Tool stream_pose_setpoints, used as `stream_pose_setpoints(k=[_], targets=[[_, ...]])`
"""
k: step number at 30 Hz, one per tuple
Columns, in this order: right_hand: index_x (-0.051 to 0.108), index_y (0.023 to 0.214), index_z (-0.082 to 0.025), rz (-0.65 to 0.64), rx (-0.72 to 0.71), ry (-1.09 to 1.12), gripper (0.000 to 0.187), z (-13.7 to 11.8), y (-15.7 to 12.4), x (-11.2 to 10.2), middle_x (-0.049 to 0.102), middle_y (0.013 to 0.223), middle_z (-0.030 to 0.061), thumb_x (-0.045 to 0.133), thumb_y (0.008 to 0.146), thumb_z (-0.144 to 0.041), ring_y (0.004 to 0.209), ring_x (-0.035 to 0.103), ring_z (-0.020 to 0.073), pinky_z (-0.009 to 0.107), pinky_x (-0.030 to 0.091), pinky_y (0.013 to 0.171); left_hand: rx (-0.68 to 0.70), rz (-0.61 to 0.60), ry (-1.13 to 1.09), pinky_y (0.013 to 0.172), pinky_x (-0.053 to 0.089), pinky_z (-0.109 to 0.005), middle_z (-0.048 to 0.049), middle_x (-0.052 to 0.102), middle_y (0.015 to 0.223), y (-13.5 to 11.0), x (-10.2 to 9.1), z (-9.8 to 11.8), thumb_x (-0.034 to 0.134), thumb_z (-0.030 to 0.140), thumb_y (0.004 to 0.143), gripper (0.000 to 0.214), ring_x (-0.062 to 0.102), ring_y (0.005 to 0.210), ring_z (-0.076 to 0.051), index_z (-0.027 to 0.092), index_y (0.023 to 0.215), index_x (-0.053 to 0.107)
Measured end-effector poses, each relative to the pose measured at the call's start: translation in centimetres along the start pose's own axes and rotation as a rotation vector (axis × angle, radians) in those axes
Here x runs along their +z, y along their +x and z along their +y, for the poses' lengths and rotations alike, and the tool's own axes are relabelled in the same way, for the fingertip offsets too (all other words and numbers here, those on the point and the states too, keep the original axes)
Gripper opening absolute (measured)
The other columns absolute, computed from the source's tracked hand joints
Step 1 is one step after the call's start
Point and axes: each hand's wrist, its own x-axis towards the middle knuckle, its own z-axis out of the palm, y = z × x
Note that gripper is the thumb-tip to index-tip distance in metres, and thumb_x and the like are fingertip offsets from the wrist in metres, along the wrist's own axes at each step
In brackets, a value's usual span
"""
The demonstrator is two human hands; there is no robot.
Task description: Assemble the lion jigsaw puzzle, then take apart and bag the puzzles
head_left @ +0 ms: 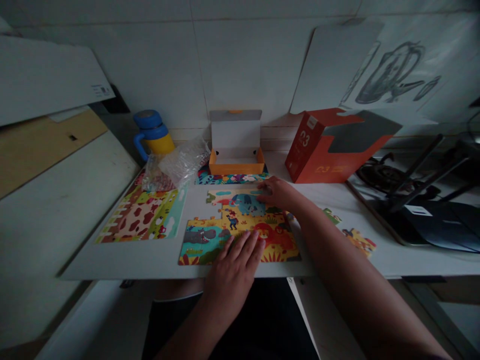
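Observation:
A partly joined jigsaw puzzle (240,225) with an elephant, a hippo and a lion lies on the white table in front of me, with a gap at its upper left. My left hand (236,265) rests flat on its lower middle, fingers stretched out and holding nothing. At the puzzle's upper right corner, beside the elephant, my right hand (279,194) has its fingers bent around a puzzle piece, most of which the hand covers. Loose puzzle pieces (360,241) lie to the right, beyond my right forearm, and another green piece (332,216) is partly hidden by that arm.
A cow puzzle (144,215) lies at the left under crumpled clear plastic (180,165). Behind it stands a blue and yellow flask (153,132). An open orange box (236,167) sits at the back, a red box (333,147) right of it, and a black device (446,220) far right.

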Motion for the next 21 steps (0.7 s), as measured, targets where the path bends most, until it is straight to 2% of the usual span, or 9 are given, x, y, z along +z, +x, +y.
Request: stream_pose_setpoints(k=[4, 7, 8, 10, 12, 13, 15, 18, 21], targets=[[0.077, 0.115, -0.02, 0.118, 0.007, 0.068, 0.031, 0.1, -0.6, -2.3, 0.075, 0.116, 0.0114, 0.075, 0.093, -0.041, 0.09, 0.069, 0.0216, 0.031, 0.051, 0.083, -0.002, 0.014, -0.002, 0.124, 0.046, -0.051, -0.0039, 0.041, 0.172, 0.0, 0.1, -0.1, 0.057, 0.026, 0.103, 0.065, 0.045, 0.155, -0.027, 0.022, 0.165, 0.039], [0.076, 0.108, -0.02, 0.229, 0.106, 0.034, 0.025, 1.6, -2.1, -5.7, 0.078, 0.097, 0.0082, 0.065, 0.099, -0.041, 0.078, 0.067, 0.0194, 0.03, 0.048, 0.074, 0.009, 0.022, -0.006, 0.124, 0.046, -0.052, -0.0045, 0.04, 0.172, 0.0, 0.3, -0.2, 0.058, 0.027, 0.102, 0.066, 0.045, 0.155, -0.027, 0.021, 0.165, 0.04], [0.076, 0.105, -0.02, 0.228, 0.131, -0.016, 0.024, 2.4, -2.9, -6.9, 0.078, 0.095, 0.008, 0.063, 0.1, -0.041, 0.077, 0.067, 0.0194, 0.03, 0.047, 0.073, 0.011, 0.026, -0.007, 0.124, 0.046, -0.052, -0.0046, 0.04, 0.172, 0.0, 0.4, -0.2, 0.059, 0.027, 0.102, 0.066, 0.045, 0.155, -0.027, 0.021, 0.165, 0.04], [0.076, 0.106, -0.021, 0.144, 0.189, -0.152, 0.026, 4.5, -4.8, -8.9, 0.079, 0.098, 0.0092, 0.066, 0.098, -0.043, 0.078, 0.069, 0.0204, 0.032, 0.048, 0.073, 0.009, 0.037, -0.009, 0.125, 0.046, -0.052, -0.0048, 0.04, 0.172, 0.0, 0.5, -0.3, 0.06, 0.026, 0.102, 0.067, 0.045, 0.155, -0.027, 0.021, 0.165, 0.04], [0.077, 0.109, -0.02, -0.062, 0.299, -0.295, 0.034, 6.7, -6.8, -10.2, 0.08, 0.102, 0.0123, 0.072, 0.093, -0.048, 0.083, 0.072, 0.0233, 0.034, 0.051, 0.075, 0.005, 0.053, -0.011, 0.125, 0.045, -0.053, -0.0049, 0.04, 0.172, 0.0, 0.6, -0.3, 0.06, 0.024, 0.101, 0.067, 0.044, 0.155, -0.027, 0.021, 0.165, 0.04], [0.079, 0.104, -0.018, -0.102, 0.339, -0.331, 0.037, 7.6, -7.9, -10.5, 0.08, 0.1, 0.0147, 0.078, 0.087, -0.05, 0.082, 0.072, 0.026, 0.036, 0.052, 0.075, 0.006, 0.059, -0.014, 0.125, 0.045, -0.053, -0.0049, 0.04, 0.172, 0.0, 0.7, -0.3, 0.06, 0.024, 0.101, 0.067, 0.044, 0.156, -0.027, 0.021, 0.165, 0.04], [0.08, 0.09, -0.016, -0.173, 0.398, -0.395, 0.043, 8.9, -9.8, -10.4, 0.08, 0.093, 0.0183, 0.085, 0.078, -0.056, 0.081, 0.073, 0.0316, 0.041, 0.053, 0.074, 0.01, 0.066, -0.023, 0.125, 0.045, -0.054, -0.005, 0.039, 0.173, 0.0, 0.8, -0.3, 0.059, 0.023, 0.101, 0.067, 0.043, 0.156, -0.028, 0.021, 0.166, 0.04], [0.08, 0.087, -0.017, -0.315, 0.44, -0.466, 0.048, 9.5, -11.9, -9.3, 0.08, 0.096, 0.0193, 0.079, 0.081, -0.065, 0.085, 0.075, 0.0334, 0.041, 0.053, 0.075, 0.006, 0.07, -0.03, 0.125, 0.044, -0.055, -0.005, 0.037, 0.174, -0.1, 0.8, -0.2, 0.058, 0.023, 0.101, 0.068, 0.042, 0.156, -0.028, 0.021, 0.166, 0.039], [0.081, 0.09, -0.019, -0.339, 0.43, -0.449, 0.044, 9.2, -12.8, -8.3, 0.08, 0.096, 0.017, 0.077, 0.083, -0.062, 0.088, 0.076, 0.0312, 0.038, 0.053, 0.077, -0.004, 0.07, -0.027, 0.126, 0.044, -0.055, -0.0041, 0.037, 0.174, -0.1, 0.9, -0.2, 0.058, 0.023, 0.102, 0.068, 0.043, 0.156, -0.028, 0.022, 0.167, 0.038]])
